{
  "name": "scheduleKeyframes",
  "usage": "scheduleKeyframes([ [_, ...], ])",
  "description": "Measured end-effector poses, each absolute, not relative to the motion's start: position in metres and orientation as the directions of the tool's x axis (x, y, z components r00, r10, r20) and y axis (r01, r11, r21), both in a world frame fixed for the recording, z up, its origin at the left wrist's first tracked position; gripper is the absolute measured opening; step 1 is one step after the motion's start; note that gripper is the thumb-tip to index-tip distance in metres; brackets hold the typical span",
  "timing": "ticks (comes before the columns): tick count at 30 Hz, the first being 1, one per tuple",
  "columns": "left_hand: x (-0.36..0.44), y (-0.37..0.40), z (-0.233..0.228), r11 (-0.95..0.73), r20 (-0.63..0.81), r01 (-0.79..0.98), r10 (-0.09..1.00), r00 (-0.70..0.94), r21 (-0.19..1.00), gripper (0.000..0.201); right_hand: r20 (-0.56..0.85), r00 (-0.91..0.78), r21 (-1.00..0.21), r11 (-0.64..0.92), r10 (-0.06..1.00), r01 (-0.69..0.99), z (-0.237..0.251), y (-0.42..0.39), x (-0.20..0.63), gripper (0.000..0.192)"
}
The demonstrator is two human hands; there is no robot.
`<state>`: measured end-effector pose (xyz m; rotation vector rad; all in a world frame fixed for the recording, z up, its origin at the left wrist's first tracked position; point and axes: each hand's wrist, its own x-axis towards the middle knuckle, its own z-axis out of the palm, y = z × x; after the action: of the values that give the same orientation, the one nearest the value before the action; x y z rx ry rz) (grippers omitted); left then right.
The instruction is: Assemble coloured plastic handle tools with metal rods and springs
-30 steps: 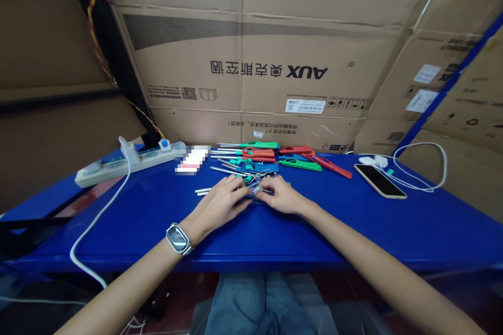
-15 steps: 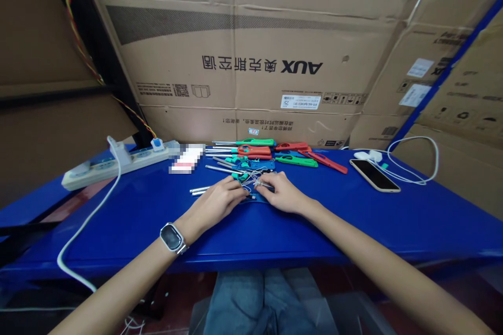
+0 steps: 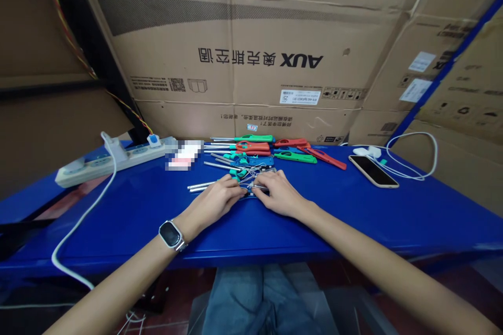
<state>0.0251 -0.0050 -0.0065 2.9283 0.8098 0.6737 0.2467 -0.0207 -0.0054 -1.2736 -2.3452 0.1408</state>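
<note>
My left hand (image 3: 222, 197) is closed over the near part of a pile of stick lighter parts, its fingertips pinching at a blue lighter casing (image 3: 248, 197). My right hand (image 3: 280, 193) is closed too, thumb and fingers around a slim, shiny part (image 3: 260, 187) that I cannot name. The fingertips of both hands almost meet at the blue casing. From under my left hand, metal lighter tubes (image 3: 199, 187) stick out to the left. Just beyond lie thin white wires (image 3: 253, 169) and teal triggers (image 3: 238, 172).
Assembled-looking green (image 3: 253, 138) and red stick lighters (image 3: 254, 147) lie farther back. More lighter bodies, red (image 3: 328, 159) and green (image 3: 295, 157), are to their right. A phone (image 3: 373, 171) and white cable (image 3: 430, 170) are at right, a power strip (image 3: 113, 161) at left. Cardboard (image 3: 259, 84) walls the back.
My right hand has brought the slim shiny part slightly left and down, closer to the blue casing and my left fingertips. The left hand stays by the casing. The view has shifted slightly.
</note>
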Motion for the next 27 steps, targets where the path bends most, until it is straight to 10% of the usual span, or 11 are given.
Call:
scheduleKeyframes([
  [27, 0.018, 0.004, -0.005, -0.768, 0.277, 0.570, 0.638, 0.719, 0.292, 0.021, 0.312, -0.499, -0.129, 0.556, 0.809, 0.821, -0.013, -0.024, 0.240, 0.018],
])
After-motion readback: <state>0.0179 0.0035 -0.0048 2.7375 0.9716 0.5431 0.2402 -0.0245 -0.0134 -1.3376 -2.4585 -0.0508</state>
